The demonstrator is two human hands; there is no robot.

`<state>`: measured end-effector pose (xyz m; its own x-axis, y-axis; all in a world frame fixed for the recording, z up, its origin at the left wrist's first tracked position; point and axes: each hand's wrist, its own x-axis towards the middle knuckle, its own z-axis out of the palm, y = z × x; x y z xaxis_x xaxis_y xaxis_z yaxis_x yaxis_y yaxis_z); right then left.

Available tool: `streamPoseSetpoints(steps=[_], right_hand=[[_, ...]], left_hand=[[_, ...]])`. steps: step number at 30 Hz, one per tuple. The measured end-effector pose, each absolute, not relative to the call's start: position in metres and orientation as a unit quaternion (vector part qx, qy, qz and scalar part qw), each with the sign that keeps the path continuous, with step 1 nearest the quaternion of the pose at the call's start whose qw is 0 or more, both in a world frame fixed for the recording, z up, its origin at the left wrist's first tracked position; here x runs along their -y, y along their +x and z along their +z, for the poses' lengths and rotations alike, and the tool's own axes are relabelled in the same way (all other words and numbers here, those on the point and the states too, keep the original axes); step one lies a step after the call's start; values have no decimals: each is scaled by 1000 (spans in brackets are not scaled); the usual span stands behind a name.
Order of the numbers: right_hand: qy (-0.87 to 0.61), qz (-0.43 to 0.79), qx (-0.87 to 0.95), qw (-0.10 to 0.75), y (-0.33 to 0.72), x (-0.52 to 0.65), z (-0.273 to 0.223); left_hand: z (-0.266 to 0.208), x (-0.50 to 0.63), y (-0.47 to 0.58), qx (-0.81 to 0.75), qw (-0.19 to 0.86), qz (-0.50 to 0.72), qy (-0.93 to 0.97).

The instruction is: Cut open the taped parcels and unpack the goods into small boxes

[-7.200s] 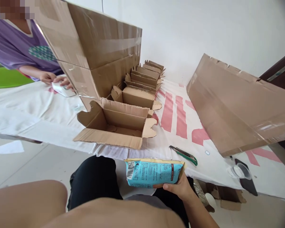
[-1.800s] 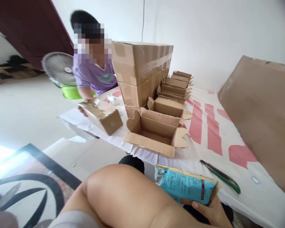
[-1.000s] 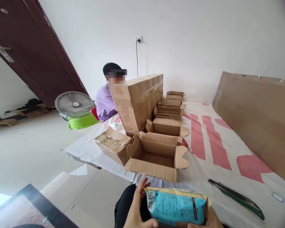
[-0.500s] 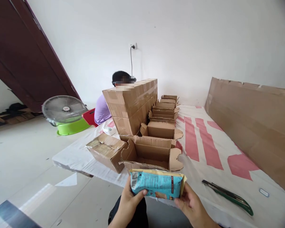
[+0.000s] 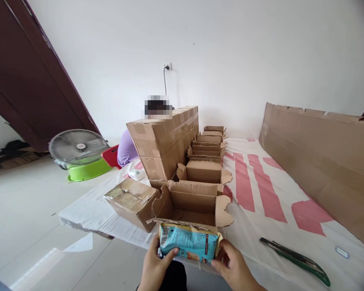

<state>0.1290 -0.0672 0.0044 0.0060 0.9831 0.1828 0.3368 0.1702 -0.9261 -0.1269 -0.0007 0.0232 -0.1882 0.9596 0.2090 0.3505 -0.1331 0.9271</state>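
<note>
Packet (image 5: 190, 242) raised to corrugated box (image 5: 194, 202) | blue, crinkled, bricklike

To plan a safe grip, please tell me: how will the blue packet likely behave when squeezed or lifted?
The blue packet probably dents slightly, since its surface shows creases. It likely handles fairly stiffly lengthwise, spanning left hand and right hand without visible sagging.

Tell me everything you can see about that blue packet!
The blue packet looks like thin, crinkled plastic, with yellowish edges, a black-and-white code near one end, small print and a dark stripe. It's held longways, print toward the camera, in front of the open cardboard box. The left hand and right hand grip its ends.
</note>
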Motion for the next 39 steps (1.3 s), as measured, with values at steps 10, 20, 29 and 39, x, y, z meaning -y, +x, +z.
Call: streamPoseSetpoints(steps=[10,20,29,39], right_hand=[[-560,324,622,441,128,57,-40],[-566,323,598,467,122,63,-32],[-567,301,585,496,120,63,-39],[-581,218,547,562,117,66,-40]], left_hand=[[-25,-17,-144,-599,258,462,601],[-29,-10,-140,-590,314,454,589],[-21,-11,-135,-571,320,459,601],[-33,-8,-108,-561,256,483,622]])
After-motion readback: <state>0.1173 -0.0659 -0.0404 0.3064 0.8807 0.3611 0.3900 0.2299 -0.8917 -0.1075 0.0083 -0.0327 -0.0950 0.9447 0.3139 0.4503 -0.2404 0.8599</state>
